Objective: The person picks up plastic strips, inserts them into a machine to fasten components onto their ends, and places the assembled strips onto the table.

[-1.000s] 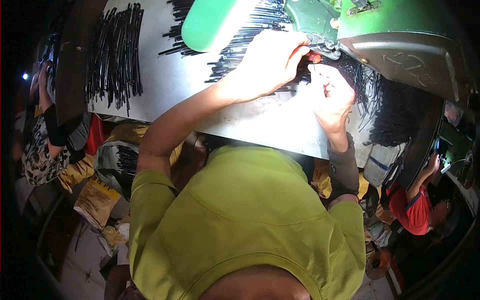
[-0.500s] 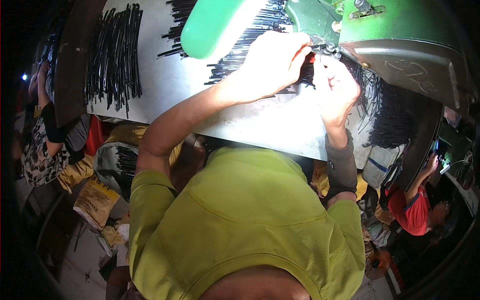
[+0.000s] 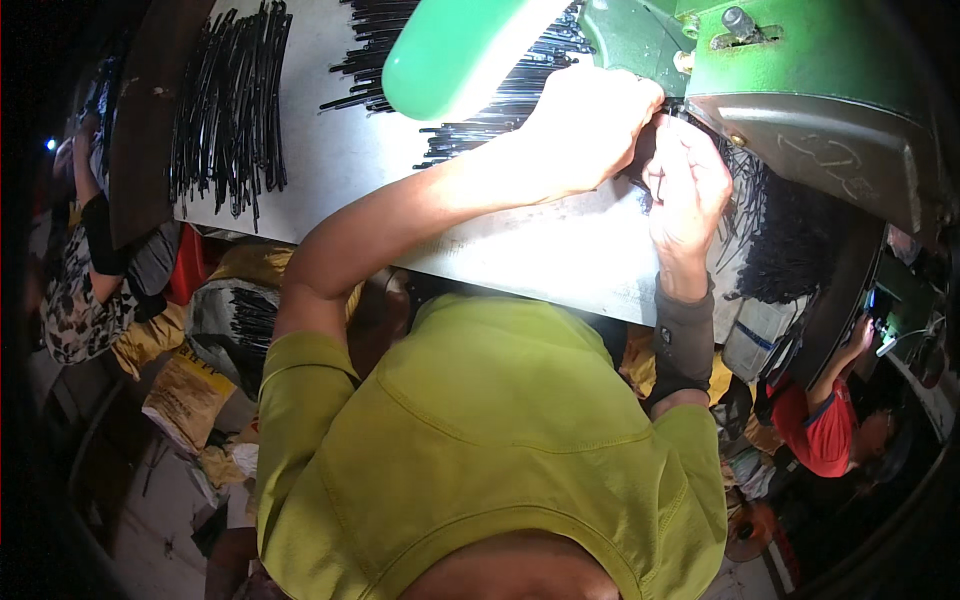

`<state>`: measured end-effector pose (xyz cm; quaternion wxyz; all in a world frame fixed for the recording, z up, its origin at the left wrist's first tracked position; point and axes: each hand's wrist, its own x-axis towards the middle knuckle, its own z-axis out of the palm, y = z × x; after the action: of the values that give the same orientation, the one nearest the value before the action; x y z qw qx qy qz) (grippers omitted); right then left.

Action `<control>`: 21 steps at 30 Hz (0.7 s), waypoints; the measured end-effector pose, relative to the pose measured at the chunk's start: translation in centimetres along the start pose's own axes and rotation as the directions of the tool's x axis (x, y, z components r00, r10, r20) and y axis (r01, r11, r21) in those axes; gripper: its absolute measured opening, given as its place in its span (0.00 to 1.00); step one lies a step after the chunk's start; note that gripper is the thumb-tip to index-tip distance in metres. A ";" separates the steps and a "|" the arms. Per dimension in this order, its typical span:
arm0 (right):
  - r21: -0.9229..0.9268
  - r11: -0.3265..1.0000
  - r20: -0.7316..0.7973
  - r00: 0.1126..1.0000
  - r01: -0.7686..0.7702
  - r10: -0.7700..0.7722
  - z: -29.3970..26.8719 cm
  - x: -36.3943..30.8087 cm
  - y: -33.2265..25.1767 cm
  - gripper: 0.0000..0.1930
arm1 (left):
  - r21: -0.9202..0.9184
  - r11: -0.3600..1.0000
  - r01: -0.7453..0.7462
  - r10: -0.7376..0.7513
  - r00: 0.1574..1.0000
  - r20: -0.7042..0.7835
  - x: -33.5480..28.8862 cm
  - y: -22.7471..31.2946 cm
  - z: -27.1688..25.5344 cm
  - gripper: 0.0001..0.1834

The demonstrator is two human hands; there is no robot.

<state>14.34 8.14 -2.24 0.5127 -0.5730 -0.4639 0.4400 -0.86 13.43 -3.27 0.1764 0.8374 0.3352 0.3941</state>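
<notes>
My left hand (image 3: 595,128) is closed, its fingertips at the lower front of a green machine (image 3: 810,60). Beside it, slightly lower and to the right, my right hand (image 3: 690,190) has thumb and fingers pinched together. Whatever either pinch holds is too small or hidden to make out; a dark patch shows between the hands. Thin black strips (image 3: 470,142) lie in a row on the pale metal tabletop (image 3: 480,240), left of my left hand and partly behind my forearm. Glare washes out both hands' edges.
A green lamp (image 3: 425,65) overhangs the middle strips. Another bundle of black strips (image 3: 230,110) lies at the left, and a dark heap of strips (image 3: 795,240) at the right. Sacks (image 3: 190,400) stand below the table. A person in red (image 3: 820,430) works at right, another person (image 3: 90,290) at left.
My left hand has shifted right, toward the machine's front, and its fingers have closed in. My right hand has moved slightly right and down. The thin black piece at the fingertips no longer shows.
</notes>
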 end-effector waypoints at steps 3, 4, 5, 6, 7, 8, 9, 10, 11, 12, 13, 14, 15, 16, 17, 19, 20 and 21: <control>0.028 1.000 -0.005 1.000 -0.010 0.010 -0.1 0.0 0.2 0.08 | -0.019 0.995 -0.099 0.096 0.989 -0.110 -0.1 -0.3 0.4 0.16; 0.044 0.999 -0.006 1.000 -0.002 0.002 -0.1 0.1 0.2 0.09 | -0.015 0.997 -0.076 0.074 0.994 -0.078 0.0 -0.2 0.3 0.15; 0.044 0.999 -0.007 1.000 -0.002 0.003 0.0 0.1 0.2 0.09 | -0.010 0.999 -0.053 0.052 0.998 -0.047 0.1 -0.1 0.3 0.14; 0.041 0.999 -0.014 1.000 -0.001 0.002 0.0 0.1 0.2 0.09 | -0.011 0.999 -0.053 0.053 0.998 -0.047 0.1 -0.2 0.3 0.14; 0.041 0.999 -0.017 1.000 0.000 0.001 0.1 0.1 0.2 0.09 | -0.010 0.997 -0.070 0.069 0.995 -0.067 0.0 -0.3 0.3 0.14; 0.042 0.999 -0.014 1.000 0.000 0.001 0.2 0.0 0.2 0.09 | -0.009 0.996 -0.087 0.086 0.993 -0.086 -0.1 -0.4 0.3 0.14; 0.029 1.000 -0.015 1.000 0.005 -0.004 0.3 0.0 0.1 0.08 | -0.007 0.996 -0.085 0.084 0.993 -0.086 -0.2 -0.4 0.3 0.14; 0.014 1.000 -0.020 1.000 0.010 -0.010 0.3 0.0 0.1 0.08 | 0.013 0.996 -0.083 0.084 0.993 -0.078 -0.1 -0.4 0.4 0.14; 0.013 1.000 -0.020 1.000 0.011 -0.010 0.2 0.0 0.3 0.08 | 0.032 0.996 -0.082 0.084 0.994 -0.071 -0.1 -0.3 0.4 0.14; -0.005 1.000 -0.031 0.999 0.029 -0.030 0.2 0.0 0.5 0.08 | 0.032 0.996 -0.082 0.084 0.994 -0.072 0.0 -0.3 0.4 0.14; -0.022 0.999 -0.038 0.998 0.048 -0.049 0.2 0.0 0.7 0.08 | 0.015 0.998 -0.058 0.059 0.997 -0.058 0.0 -0.2 0.3 0.14; -0.021 0.999 -0.036 0.998 0.048 -0.049 0.2 -0.1 0.7 0.08 | -0.001 0.999 -0.035 0.034 0.998 -0.045 0.0 -0.2 0.2 0.14; -0.030 0.998 -0.039 0.998 0.052 -0.053 0.3 -0.1 0.6 0.08 | 0.001 0.999 -0.033 0.033 0.998 -0.045 0.0 -0.2 0.2 0.14; -0.040 0.998 -0.046 0.997 0.056 -0.058 0.3 -0.2 0.6 0.08 | -0.011 0.999 -0.037 0.037 0.997 -0.071 0.0 -0.2 0.3 0.14; -0.041 0.998 -0.047 0.997 0.056 -0.058 0.3 -0.1 0.6 0.08 | -0.022 0.999 -0.042 0.040 0.994 -0.097 0.0 -0.2 0.4 0.13; -0.042 0.995 -0.066 0.993 0.095 -0.098 0.2 0.0 1.0 0.08 | -0.026 1.000 -0.002 -0.001 0.995 -0.096 0.1 0.0 0.6 0.11; -0.042 0.995 -0.066 0.993 0.095 -0.097 0.2 0.0 0.9 0.08 | -0.029 0.999 0.040 -0.042 0.995 -0.096 0.0 0.0 0.7 0.09; -0.012 0.996 -0.058 0.995 0.083 -0.084 0.2 0.1 0.9 0.08 | -0.029 0.999 0.040 -0.043 0.995 -0.095 0.1 0.0 0.6 0.09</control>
<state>14.18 8.22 -3.11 0.5415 -0.5680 -0.4743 0.3990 -0.33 13.47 -3.65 0.1797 0.8079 0.3552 0.4346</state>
